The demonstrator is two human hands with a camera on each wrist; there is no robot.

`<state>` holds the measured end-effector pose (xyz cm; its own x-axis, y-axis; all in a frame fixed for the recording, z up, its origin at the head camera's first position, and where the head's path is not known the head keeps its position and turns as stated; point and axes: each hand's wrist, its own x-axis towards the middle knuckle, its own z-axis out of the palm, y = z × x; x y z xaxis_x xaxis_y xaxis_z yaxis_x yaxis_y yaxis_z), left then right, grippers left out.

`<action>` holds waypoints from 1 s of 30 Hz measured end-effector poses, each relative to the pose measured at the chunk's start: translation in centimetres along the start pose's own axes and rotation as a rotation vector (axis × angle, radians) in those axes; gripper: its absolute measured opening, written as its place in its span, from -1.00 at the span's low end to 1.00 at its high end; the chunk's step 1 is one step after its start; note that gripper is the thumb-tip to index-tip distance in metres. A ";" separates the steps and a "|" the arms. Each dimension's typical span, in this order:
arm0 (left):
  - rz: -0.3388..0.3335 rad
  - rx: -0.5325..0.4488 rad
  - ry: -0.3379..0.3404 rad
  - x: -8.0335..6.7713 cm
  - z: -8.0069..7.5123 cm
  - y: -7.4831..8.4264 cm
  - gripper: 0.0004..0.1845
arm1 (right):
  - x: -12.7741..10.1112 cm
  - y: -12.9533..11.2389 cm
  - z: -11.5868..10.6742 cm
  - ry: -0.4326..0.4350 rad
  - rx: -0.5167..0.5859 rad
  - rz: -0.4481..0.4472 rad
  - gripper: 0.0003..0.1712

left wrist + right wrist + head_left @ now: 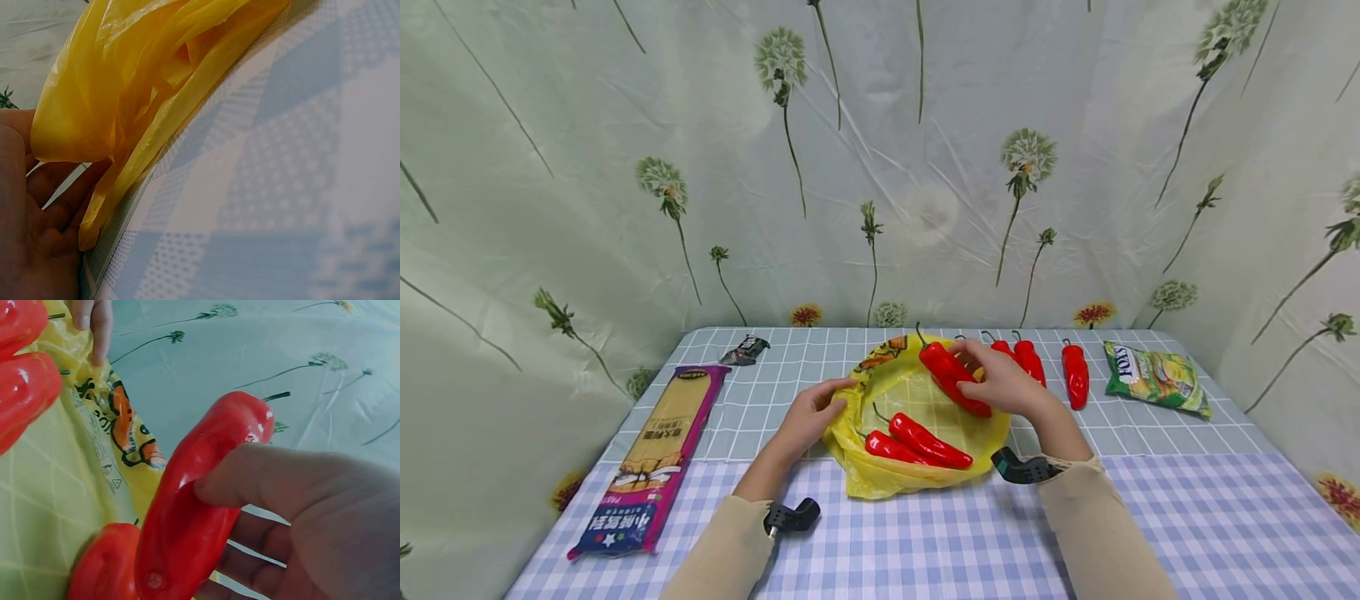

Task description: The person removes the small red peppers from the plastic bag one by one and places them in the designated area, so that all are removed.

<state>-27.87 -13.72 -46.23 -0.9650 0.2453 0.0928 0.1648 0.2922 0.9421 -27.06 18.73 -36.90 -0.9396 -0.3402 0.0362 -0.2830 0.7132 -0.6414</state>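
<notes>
A yellow plastic bag [880, 479] lies spread open, its rim folded out, with two red peppers [928, 442] inside near the front. My left hand [808, 412] holds the bag's left rim; in the left wrist view the thumb and fingers lie on either side of the yellow plastic [81, 119]. With my right hand [1000, 379] I grip another red pepper [951, 375], tilted over the bag's right part, thumb on its side [194, 506]. Another pepper [103, 565] shows below it in the right wrist view, partly hidden.
More red peppers [1075, 375] lie right of the bag, some partly behind my right hand. A green FOX'S packet [1153, 379] is at the far right. Left are a long pasta packet [651, 458] and a small black wrapper [745, 351]. A dandelion-print curtain [925, 167] hangs behind.
</notes>
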 end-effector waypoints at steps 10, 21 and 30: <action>0.011 0.009 -0.004 0.1 -0.1 -0.1 -0.63 | -0.5 0.7 -1.5 0.134 0.084 -0.016 -0.34; 0.000 0.017 0.007 -0.1 0.0 0.1 -0.64 | -1.1 2.0 -3.2 0.290 0.209 0.088 -0.27; 0.021 0.043 0.003 -0.1 0.0 0.0 -0.64 | -1.4 3.2 -4.1 0.435 0.294 0.209 -0.24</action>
<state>-27.75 -13.73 -46.20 -0.9619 0.2488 0.1131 0.1933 0.3269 0.9251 -27.41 24.00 -35.84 -0.9802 0.1187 0.1584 -0.0754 0.5162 -0.8532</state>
